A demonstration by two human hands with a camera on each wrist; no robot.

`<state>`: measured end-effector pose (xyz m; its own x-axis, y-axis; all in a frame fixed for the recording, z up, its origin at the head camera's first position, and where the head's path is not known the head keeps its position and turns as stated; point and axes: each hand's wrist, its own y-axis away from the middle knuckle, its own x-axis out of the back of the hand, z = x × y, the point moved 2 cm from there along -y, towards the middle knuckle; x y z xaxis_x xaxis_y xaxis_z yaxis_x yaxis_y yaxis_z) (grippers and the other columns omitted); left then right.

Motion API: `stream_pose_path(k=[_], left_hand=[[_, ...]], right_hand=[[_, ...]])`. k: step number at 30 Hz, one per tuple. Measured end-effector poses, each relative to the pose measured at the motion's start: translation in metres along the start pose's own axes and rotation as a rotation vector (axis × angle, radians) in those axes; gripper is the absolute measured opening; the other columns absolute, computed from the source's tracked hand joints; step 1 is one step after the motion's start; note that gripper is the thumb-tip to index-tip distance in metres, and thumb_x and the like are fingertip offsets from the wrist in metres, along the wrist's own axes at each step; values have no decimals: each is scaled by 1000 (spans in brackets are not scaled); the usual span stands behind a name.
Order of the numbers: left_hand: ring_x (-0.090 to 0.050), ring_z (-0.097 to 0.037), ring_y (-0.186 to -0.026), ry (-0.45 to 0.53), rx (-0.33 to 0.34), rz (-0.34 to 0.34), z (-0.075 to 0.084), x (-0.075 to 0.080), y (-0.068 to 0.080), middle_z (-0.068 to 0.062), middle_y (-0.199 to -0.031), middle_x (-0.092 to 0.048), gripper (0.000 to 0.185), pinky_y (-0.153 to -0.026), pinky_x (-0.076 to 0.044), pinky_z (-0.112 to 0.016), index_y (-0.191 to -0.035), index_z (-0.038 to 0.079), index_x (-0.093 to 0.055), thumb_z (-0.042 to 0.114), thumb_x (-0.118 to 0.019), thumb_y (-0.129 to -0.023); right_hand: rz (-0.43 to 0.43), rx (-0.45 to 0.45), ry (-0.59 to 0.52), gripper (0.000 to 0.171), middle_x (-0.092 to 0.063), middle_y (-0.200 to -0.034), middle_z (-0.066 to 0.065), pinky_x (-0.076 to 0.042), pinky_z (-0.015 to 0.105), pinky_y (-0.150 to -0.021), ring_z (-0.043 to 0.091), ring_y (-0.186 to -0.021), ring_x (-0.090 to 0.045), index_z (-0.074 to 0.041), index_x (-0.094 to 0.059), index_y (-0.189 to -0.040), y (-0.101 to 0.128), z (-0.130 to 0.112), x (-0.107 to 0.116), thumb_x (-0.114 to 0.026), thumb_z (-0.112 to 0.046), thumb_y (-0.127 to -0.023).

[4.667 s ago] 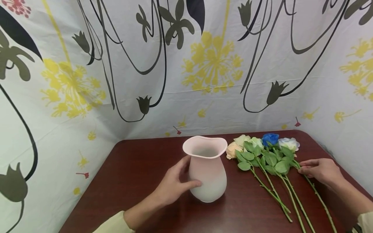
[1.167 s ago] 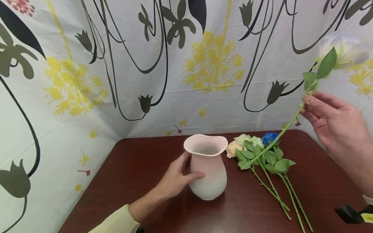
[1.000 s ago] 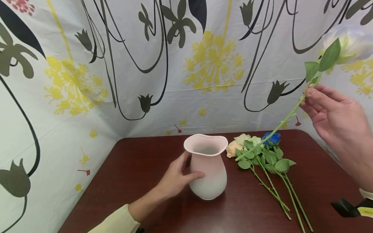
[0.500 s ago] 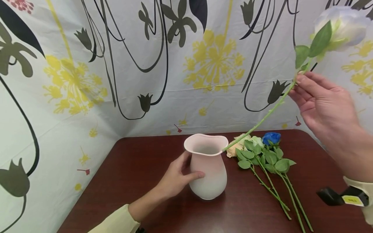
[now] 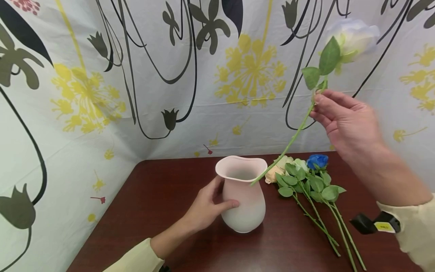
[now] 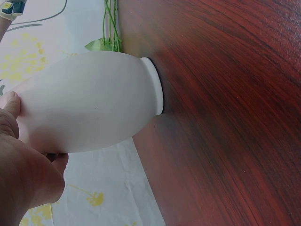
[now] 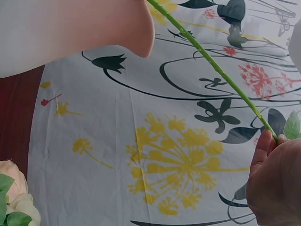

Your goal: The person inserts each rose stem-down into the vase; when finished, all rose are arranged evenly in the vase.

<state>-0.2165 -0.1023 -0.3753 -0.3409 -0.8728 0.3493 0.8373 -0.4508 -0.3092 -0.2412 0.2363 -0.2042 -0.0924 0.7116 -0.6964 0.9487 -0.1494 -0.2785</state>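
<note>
Left hand (image 5: 207, 209): wrapped round the vase (image 5: 242, 198) at its 9 o'clock side, thumb across the front of the belly, fingers behind. The vase stands upright on the table (image 5: 163, 196), near the middle.

Right hand (image 5: 343, 121): raised at about 2 o'clock from the vase, pinching the stem of the rose (image 5: 353, 36) just below its leaves. The bloom points up and right; the stem slants down and left, its cut end at the vase's mouth on the 3 o'clock edge. Whether the tip is already inside the rim or only in front of it cannot be told from the head view.

Step in hand, as judged: feeding the stem into the vase while the other hand steadies it. The next move calls for lowering the rose along its own line, tipping it more upright so the stem clears the lip and the bloom rests on the rim.

On the table at 3 o'clock from the vase lie four more flowers (image 5: 306, 177), blooms away from the person, stems toward them.

Views: the left wrist view shows the vase's base (image 6: 155, 87) sitting flat on the wood, which the head view does not settle. The right wrist view shows the stem (image 7: 211, 63) running past the flared lip (image 7: 136, 33), and fingertips (image 7: 263, 146) closed on it; the bloom is out of that view.
</note>
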Motion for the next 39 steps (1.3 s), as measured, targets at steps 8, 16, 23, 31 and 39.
stream_pose_path(k=[8, 16, 23, 31, 39], left_hand=[[-63, -14, -128, -18, -8, 13, -1, 0, -1, 8, -146, -59, 77, -108, -52, -37, -156, 34, -46, 25, -87, -92], [-63, -14, -127, -20, -1, 15, 0, 0, 0, 8, -146, -59, 77, -107, -53, -37, -157, 33, -46, 26, -87, -92], [-63, -16, -128, -13, -11, 8, 0, 0, -1, 6, -146, -59, 76, -108, -52, -39, -157, 31, -46, 24, -87, -93], [-61, -13, -130, -2, -1, 5, 1, 0, 0, 9, -148, -58, 77, -110, -51, -37, -157, 33, -46, 24, -87, -92], [-61, -13, -129, -1, -2, 7, 1, -1, 1, 7, -149, -57, 78, -110, -51, -41, -158, 32, -44, 23, -86, -93]], right_hand=[[22, 39, -54, 15, -75, -99, 18, -65, 36, -70, 28, -77, -74, 10, -77, -104, -7, -1, -7, -72, 17, -91], [39, 32, -32, 16, -74, -104, 16, -65, 36, -71, 28, -80, -75, 10, -76, -104, -10, 0, -6, -73, 17, -90], [-1, -20, 21, 15, -75, -105, 15, -64, 35, -77, 25, -84, -75, 9, -78, -105, -8, 14, -6, -74, 14, -91], [-46, -54, 125, 13, -77, -103, 12, -64, 32, -79, 22, -86, -75, 5, -80, -103, -3, 31, -11, -76, 9, -93], [-103, -97, 203, 13, -76, -106, 10, -63, 30, -82, 20, -87, -76, 2, -82, -105, 0, 49, -11, -76, 6, -94]])
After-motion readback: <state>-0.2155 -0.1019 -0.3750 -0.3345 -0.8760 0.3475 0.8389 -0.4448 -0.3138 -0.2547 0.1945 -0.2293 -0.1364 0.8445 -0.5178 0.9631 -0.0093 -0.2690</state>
